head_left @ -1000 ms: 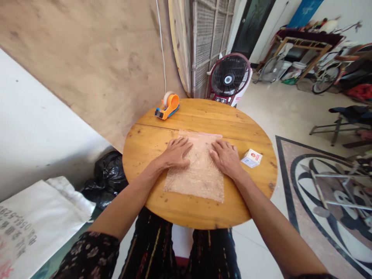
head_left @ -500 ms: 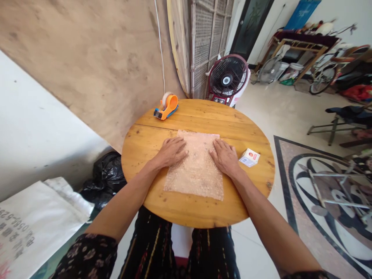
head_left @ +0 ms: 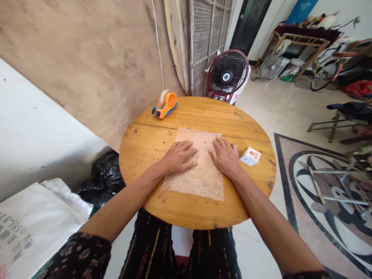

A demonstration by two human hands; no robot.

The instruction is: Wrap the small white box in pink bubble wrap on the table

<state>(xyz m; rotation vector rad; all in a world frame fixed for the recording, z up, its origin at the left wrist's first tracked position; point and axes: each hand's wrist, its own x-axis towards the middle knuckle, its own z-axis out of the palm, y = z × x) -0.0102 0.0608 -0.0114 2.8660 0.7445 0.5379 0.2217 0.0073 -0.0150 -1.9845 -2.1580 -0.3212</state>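
A sheet of clear bubble wrap (head_left: 197, 182) lies flat on the round wooden table (head_left: 192, 215) in front of me. My left hand (head_left: 180, 157) rests on the sheet's left part, palm down with the fingers stretched out. On the right edge of the sheet lies my right hand (head_left: 225, 155), also flat with its fingers extended. Just right of that hand sits a small white box (head_left: 250, 156) with red and blue print. An orange and blue tape dispenser (head_left: 166, 104) holding a roll of tape stands at the far left of the table.
Behind the table stands a dark red fan (head_left: 227, 75). A wooden board (head_left: 87, 58) leans along the left. Black plastic bags (head_left: 106, 174) and a white printed sack (head_left: 37, 221) are low at left. A folding stool (head_left: 340, 120) stands on the right.
My left hand has slid right and slightly nearer over the bubble wrap. My right hand has stayed nearly in place. The view has shifted a little.
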